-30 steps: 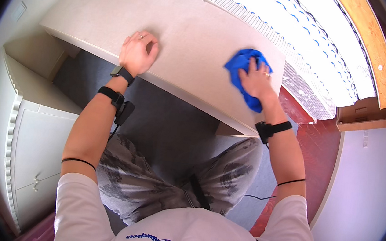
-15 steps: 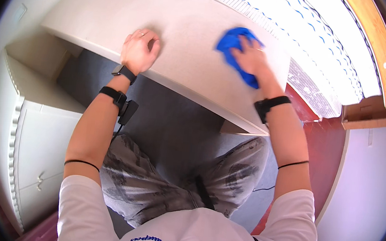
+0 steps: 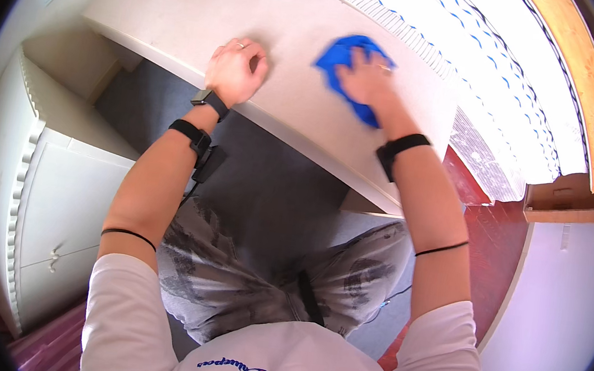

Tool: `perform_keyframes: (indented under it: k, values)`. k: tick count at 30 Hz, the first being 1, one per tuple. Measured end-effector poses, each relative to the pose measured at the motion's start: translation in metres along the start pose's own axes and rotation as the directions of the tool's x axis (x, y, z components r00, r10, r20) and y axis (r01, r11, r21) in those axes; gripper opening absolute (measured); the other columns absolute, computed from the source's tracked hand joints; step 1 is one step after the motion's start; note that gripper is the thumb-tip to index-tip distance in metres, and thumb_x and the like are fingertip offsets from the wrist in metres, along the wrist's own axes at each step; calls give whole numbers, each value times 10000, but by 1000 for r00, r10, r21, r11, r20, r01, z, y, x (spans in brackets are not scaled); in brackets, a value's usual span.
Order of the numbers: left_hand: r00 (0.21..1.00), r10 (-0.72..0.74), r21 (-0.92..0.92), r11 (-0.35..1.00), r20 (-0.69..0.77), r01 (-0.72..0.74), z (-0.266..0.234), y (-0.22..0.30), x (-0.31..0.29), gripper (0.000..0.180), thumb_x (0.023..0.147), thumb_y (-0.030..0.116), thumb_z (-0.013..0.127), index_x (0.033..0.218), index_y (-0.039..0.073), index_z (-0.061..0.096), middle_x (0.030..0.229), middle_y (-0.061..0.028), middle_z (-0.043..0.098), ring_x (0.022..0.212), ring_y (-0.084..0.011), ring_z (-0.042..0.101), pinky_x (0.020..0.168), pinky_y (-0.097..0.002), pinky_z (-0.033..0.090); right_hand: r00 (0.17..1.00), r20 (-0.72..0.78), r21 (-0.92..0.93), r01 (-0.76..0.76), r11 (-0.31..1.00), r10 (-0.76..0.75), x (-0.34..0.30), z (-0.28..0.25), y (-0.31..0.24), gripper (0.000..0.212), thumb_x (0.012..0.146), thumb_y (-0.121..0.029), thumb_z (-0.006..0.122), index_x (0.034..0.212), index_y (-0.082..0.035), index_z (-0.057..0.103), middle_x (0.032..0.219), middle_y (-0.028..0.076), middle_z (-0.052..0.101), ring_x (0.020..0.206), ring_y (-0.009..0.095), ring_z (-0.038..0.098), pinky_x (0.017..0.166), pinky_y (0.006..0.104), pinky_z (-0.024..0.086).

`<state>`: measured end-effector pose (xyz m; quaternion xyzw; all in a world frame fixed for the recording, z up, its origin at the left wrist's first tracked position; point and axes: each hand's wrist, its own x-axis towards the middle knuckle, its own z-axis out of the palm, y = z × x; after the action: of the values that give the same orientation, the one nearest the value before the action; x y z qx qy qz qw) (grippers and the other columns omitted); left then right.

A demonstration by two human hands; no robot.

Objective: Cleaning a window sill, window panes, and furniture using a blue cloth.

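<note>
A crumpled blue cloth [image 3: 334, 53] lies on the pale desktop [image 3: 164, 5], right of its middle. My right hand [image 3: 368, 83] presses down on the cloth with its fingers spread over it, slightly blurred. The cloth's edges stick out to the left of the hand and below it. Near the front edge of the desk rests my left hand [image 3: 235, 74], its fingers curled into a loose fist with nothing visible inside. A dark watch [image 3: 209, 102] sits on the left wrist, and black straps circle both forearms.
White cabinet [image 3: 70, 212] with a small handle stands at the left. Beyond the desk hangs a bright white curtain [image 3: 497, 69] with blue wavy lines. An open brown box [image 3: 570, 202] is at the right, above reddish flooring [image 3: 493, 249]. My legs are under the desk's front edge.
My right hand and the blue cloth have slid a little to the left across the desktop. The view has turned slightly; my left hand stays curled near the front edge.
</note>
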<state>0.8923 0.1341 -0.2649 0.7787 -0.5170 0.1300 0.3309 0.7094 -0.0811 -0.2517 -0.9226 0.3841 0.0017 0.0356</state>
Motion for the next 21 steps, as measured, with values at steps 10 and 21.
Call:
perform_keyframes:
  k: [10, 21]
  values:
    - [999, 12, 19, 1000, -37, -11, -2, -8, 1, 81, 848, 192, 627, 846, 116, 654, 919, -31, 662, 973, -276, 620, 862, -435, 473, 944, -7, 37, 330, 943, -330, -23, -8, -67, 716, 966, -526, 432, 1558, -132, 340, 1579, 288, 298, 1472, 433, 280, 1179, 541, 269]
    - [999, -25, 9, 1000, -44, 25, -4, -1, -5, 94, 847, 182, 615, 837, 106, 669, 891, -41, 663, 947, -271, 618, 860, -414, 483, 849, 182, -126, -480, 868, 496, 5, 6, 257, 788, 973, -604, 312, 1612, -163, 172, 1646, 278, 109, 1506, 518, 79, 1218, 597, 82]
